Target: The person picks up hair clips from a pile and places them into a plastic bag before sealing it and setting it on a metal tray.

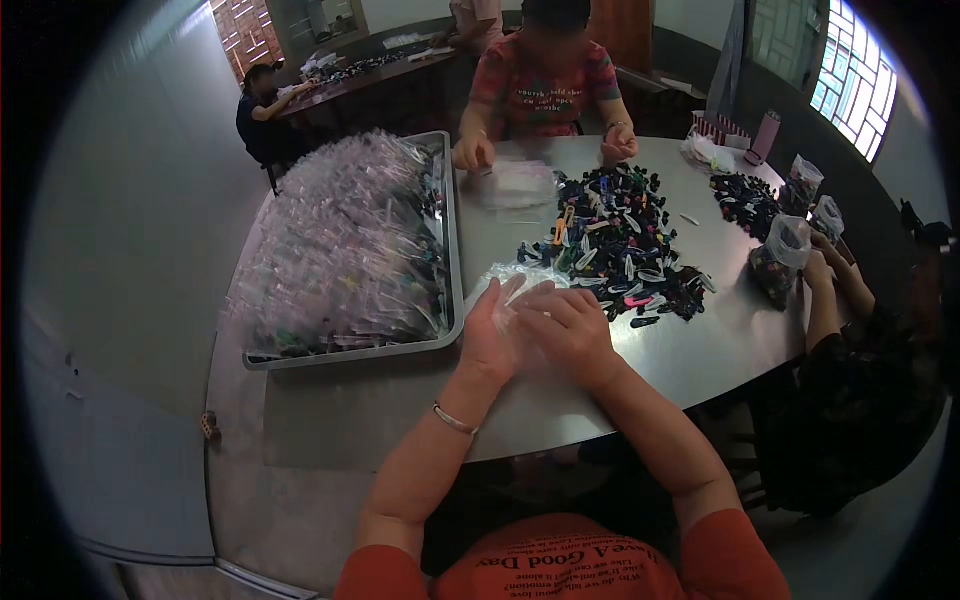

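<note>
My left hand (487, 338) and my right hand (572, 336) come together above the near part of the metal table (560, 408). Thin clear plastic, which looks like a small bag (517, 338), is between them, blurred by motion. My left thumb points up, while the bent fingers of my right hand press in from the other side. Just beyond my fingers lie more clear plastic bags (530, 275). A spread pile of snap hair clips (625, 235), mostly dark with some white, yellow and pink, lies past my right hand.
At my left stands a metal tray (452, 250) heaped with filled clear packets (345, 240). Across the table a person (550, 85) works beside stacked bags (520, 185). Another person's arms (825, 285) are at the right, by a bag of clips (775, 270). A pink bottle (765, 137) stands behind.
</note>
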Demonstrator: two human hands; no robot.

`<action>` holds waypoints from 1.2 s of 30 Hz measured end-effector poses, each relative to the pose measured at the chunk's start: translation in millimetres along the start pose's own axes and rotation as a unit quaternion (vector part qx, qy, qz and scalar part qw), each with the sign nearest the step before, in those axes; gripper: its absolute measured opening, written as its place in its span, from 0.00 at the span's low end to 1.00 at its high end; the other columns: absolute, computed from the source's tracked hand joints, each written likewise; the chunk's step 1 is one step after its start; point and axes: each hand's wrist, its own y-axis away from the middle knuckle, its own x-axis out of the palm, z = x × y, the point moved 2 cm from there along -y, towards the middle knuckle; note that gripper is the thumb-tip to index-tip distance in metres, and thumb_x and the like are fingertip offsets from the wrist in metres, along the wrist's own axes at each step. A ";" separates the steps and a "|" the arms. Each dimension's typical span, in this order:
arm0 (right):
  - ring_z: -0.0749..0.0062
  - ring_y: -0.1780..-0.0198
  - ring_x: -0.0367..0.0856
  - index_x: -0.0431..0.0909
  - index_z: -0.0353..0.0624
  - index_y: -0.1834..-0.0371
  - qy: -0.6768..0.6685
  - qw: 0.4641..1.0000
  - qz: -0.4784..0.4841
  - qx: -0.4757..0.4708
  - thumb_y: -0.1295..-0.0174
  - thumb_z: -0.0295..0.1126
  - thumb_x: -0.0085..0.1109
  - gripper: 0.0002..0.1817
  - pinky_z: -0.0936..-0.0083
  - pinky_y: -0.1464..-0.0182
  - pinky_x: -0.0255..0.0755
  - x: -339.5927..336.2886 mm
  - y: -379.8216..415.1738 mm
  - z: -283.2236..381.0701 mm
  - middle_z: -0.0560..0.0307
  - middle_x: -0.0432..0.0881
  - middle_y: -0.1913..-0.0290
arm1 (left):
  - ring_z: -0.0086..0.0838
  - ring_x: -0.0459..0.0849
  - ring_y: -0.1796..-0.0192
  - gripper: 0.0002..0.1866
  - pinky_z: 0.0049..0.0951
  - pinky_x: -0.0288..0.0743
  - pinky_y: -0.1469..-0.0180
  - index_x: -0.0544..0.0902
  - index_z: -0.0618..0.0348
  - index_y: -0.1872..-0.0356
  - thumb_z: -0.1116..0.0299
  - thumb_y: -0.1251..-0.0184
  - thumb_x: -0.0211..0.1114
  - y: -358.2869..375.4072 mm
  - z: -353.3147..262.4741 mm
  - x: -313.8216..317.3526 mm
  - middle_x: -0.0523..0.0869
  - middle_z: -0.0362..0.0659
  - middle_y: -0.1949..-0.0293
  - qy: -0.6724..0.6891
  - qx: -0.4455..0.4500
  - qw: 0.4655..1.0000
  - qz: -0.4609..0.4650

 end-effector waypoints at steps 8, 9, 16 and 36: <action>0.65 0.65 0.78 0.80 0.46 0.67 -0.056 0.996 -0.017 0.070 0.58 0.27 0.64 0.11 0.71 0.62 0.69 4.0 4.4 -9.0 0.62 0.80 0.66 | 0.44 0.74 0.42 0.25 0.42 0.66 0.38 0.66 0.60 0.43 0.50 0.30 0.49 9.1 3.8 10.3 0.73 0.57 0.43 0.055 -0.010 0.998 -0.005; 0.65 0.65 0.78 0.80 0.46 0.67 -0.045 0.997 -0.018 0.061 0.58 0.27 0.64 0.12 0.71 0.62 0.69 1.8 1.5 -6.5 0.62 0.80 0.66 | 0.43 0.74 0.43 0.26 0.42 0.66 0.38 0.66 0.60 0.43 0.49 0.30 0.50 7.9 3.8 7.8 0.74 0.55 0.45 0.036 0.008 0.999 -0.025; 0.68 0.66 0.77 0.78 0.45 0.67 0.008 1.000 -0.014 0.008 0.58 0.27 0.63 0.12 0.71 0.64 0.67 6.8 0.8 -2.9 0.62 0.78 0.67 | 0.37 0.76 0.50 0.23 0.38 0.70 0.44 0.67 0.58 0.47 0.51 0.32 0.55 6.6 3.8 3.6 0.75 0.50 0.51 0.020 0.029 0.996 -0.079; 0.69 0.70 0.77 0.74 0.48 0.70 0.036 0.999 -0.024 0.024 0.59 0.30 0.63 0.12 0.72 0.69 0.66 10.7 5.6 -3.0 0.62 0.77 0.69 | 0.33 0.77 0.54 0.23 0.34 0.72 0.49 0.68 0.61 0.46 0.51 0.26 0.46 7.4 14.2 1.6 0.77 0.47 0.57 -0.025 0.080 0.991 -0.107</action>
